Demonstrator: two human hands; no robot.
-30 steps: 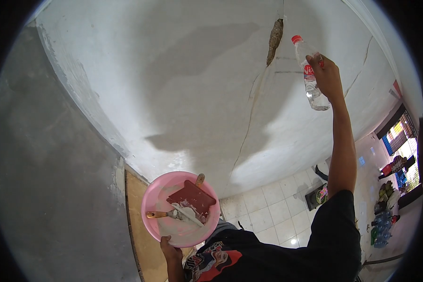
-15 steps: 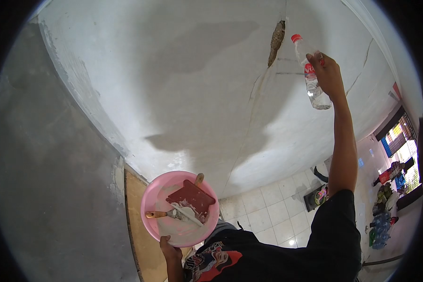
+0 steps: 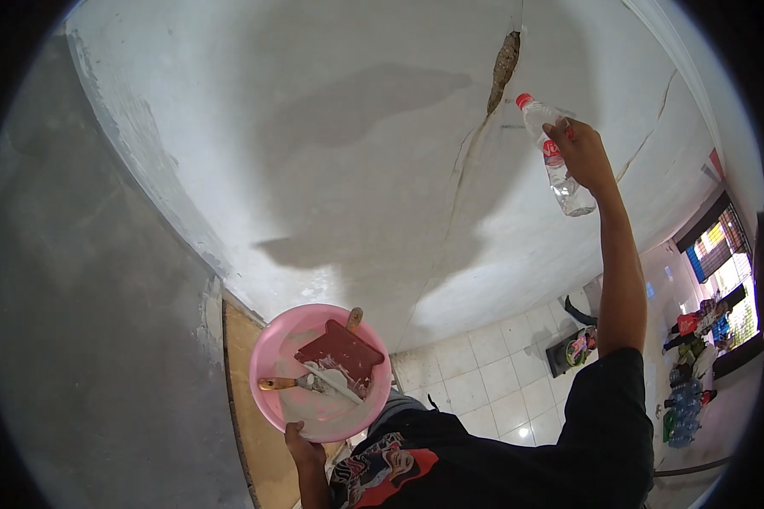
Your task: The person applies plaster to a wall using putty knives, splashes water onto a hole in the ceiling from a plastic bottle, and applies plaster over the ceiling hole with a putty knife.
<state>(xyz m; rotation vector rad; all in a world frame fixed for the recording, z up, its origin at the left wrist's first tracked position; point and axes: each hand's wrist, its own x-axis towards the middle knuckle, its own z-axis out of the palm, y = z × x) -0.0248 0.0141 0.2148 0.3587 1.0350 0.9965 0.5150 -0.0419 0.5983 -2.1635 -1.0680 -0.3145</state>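
My right hand (image 3: 584, 155) is wrapped round a clear plastic bottle (image 3: 560, 180) with a red cap and red label, partly filled with clear liquid. The bottle is tilted, cap up and to the left, just below and right of a rough brown gouge (image 3: 504, 68) in the wall. My left hand (image 3: 301, 444) grips the near rim of a pink basin (image 3: 265, 355), thumb over the edge. Inside the basin lie a dark red plastic trowel (image 3: 341, 349), a wooden-handled putty knife (image 3: 278, 383) and some whitish paste.
A pale wall (image 3: 373, 187) with thin cracks fills the view ahead. Below are white floor tiles (image 3: 475, 386) and a tan board (image 3: 255, 407). At the far right, large blue water bottles (image 3: 683, 416) stand near a bright window (image 3: 721, 254).
My right hand has moved the bottle slightly down and to the left, away from the upper wall. The basin in my left hand has shifted a little to the left.
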